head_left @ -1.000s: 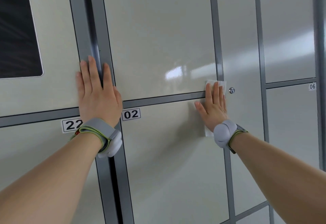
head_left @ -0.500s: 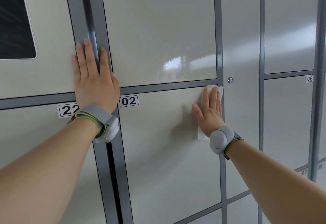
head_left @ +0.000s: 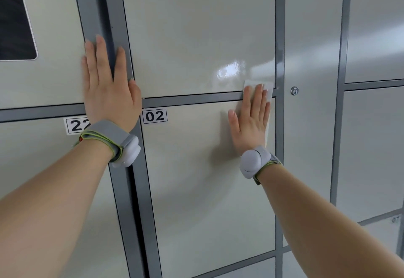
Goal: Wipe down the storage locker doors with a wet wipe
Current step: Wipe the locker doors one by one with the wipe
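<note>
Cream locker doors in grey frames fill the view. My right hand point(head_left: 251, 122) lies flat with straight fingers and presses a white wet wipe point(head_left: 268, 88) against the top right corner of the door labelled 02 point(head_left: 196, 179). The wipe pokes out above my fingertips, over the grey crossbar and the lower edge of the upper door point(head_left: 196, 32). My left hand point(head_left: 107, 87) rests flat, fingers straight, on the grey upright point(head_left: 102, 11) between the 22 and 02 columns.
A narrow panel with a small round keyhole point(head_left: 294, 91) stands just right of the wipe. More locker doors point(head_left: 371, 146) continue to the right. A dark screen point(head_left: 15, 15) sits at the upper left. Number labels 22 point(head_left: 75, 125) and 02 point(head_left: 154, 116) mark the lower doors.
My right hand slid the wipe down onto door 02, then back up to the crossbar. The left hand stayed on the upright. The view shifted slightly.
</note>
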A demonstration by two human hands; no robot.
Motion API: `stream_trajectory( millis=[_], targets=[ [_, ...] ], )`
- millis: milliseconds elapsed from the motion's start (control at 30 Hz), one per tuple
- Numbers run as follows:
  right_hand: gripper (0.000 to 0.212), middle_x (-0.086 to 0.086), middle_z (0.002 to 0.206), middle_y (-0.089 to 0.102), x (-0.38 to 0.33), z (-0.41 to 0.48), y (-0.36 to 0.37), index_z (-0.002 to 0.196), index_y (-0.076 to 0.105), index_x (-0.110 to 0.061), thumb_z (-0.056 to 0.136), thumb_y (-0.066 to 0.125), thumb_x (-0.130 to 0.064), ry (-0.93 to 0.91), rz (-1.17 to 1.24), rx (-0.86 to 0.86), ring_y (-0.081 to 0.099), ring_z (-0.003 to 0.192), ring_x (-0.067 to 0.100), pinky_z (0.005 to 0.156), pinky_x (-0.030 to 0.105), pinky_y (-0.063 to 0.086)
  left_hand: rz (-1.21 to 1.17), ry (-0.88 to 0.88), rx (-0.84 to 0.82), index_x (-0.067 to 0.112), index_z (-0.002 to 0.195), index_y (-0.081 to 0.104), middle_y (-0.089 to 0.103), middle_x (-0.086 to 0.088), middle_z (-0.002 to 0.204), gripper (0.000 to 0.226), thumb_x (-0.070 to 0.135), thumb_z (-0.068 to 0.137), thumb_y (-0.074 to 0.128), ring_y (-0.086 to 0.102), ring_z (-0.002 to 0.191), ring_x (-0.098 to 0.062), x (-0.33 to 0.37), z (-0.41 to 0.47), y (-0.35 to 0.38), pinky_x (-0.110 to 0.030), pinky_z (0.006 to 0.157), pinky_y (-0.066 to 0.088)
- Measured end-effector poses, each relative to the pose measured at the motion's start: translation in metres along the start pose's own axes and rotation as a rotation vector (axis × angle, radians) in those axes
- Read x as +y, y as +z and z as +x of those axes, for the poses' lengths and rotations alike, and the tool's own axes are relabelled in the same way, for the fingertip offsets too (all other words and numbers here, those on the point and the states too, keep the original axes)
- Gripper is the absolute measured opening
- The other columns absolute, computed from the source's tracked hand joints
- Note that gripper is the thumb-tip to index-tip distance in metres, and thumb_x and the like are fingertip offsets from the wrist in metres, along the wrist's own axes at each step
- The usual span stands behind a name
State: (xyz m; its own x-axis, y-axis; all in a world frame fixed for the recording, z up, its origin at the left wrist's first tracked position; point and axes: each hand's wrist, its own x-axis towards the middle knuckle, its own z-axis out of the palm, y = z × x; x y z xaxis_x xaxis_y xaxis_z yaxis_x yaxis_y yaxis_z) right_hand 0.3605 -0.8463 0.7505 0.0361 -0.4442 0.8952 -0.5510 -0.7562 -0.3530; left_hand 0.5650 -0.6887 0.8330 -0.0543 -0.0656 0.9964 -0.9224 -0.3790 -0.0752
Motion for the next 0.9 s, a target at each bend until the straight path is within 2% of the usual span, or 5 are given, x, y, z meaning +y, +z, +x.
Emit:
stream_trajectory(
  millis=[167,300,567,733,900],
  targets=[
    [0.071,0.007,0.155,-0.012,0.005,-0.023,0.009,0.15,0.002,-0.012,0.094,0.012,-0.054,-0.143,-0.053,-0.035,-0.015,0.144,0.021,0.116,0.035,-0.013,0.015,-0.011,0.008,0.003,0.144,0.033,0.014,-0.026,0.154,0.055,0.016,0.09,0.035,0.011,0.142,-0.043,0.002,-0.004,0.0,-0.044,0.118,0.005],
    [0.067,0.004,0.155,-0.01,0.015,-0.025,0.008,0.149,0.0,-0.017,0.094,0.011,-0.054,-0.209,-0.063,-0.057,-0.013,0.144,0.019,0.117,0.035,-0.01,0.032,-0.004,-0.009,0.003,0.144,0.032,0.015,-0.027,0.153,0.056,0.02,0.091,0.033,0.011,0.142,-0.043,0.004,-0.018,0.002,-0.044,0.118,0.005],
    [0.068,0.008,0.158,-0.005,0.006,0.001,0.0,0.151,0.005,-0.018,0.093,0.009,-0.053,-0.046,0.065,0.026,-0.011,0.145,0.023,0.115,0.035,-0.015,0.032,0.027,-0.012,0.002,0.143,0.034,0.018,-0.03,0.151,0.053,0.019,0.094,0.042,0.014,0.14,-0.045,0.003,-0.062,0.007,-0.044,0.119,0.004],
    [0.066,0.007,0.157,-0.004,0.01,-0.013,0.005,0.15,0.003,-0.016,0.096,0.01,-0.053,-0.242,-0.034,-0.029,-0.008,0.145,0.024,0.117,0.04,-0.007,0.069,0.012,-0.001,0.002,0.144,0.033,0.019,-0.031,0.15,0.053,0.021,0.095,0.038,0.014,0.14,-0.045,0.008,-0.067,0.008,-0.04,0.119,0.001],
    [0.069,0.011,0.157,0.004,0.016,-0.027,0.007,0.15,0.015,-0.011,0.097,0.006,-0.054,-0.405,-0.091,-0.117,-0.001,0.145,0.026,0.117,0.039,-0.007,0.086,-0.015,-0.012,0.003,0.145,0.033,0.018,-0.028,0.152,0.053,0.021,0.095,0.037,0.014,0.141,-0.044,0.009,-0.068,0.006,-0.035,0.118,-0.003]
  ],
)
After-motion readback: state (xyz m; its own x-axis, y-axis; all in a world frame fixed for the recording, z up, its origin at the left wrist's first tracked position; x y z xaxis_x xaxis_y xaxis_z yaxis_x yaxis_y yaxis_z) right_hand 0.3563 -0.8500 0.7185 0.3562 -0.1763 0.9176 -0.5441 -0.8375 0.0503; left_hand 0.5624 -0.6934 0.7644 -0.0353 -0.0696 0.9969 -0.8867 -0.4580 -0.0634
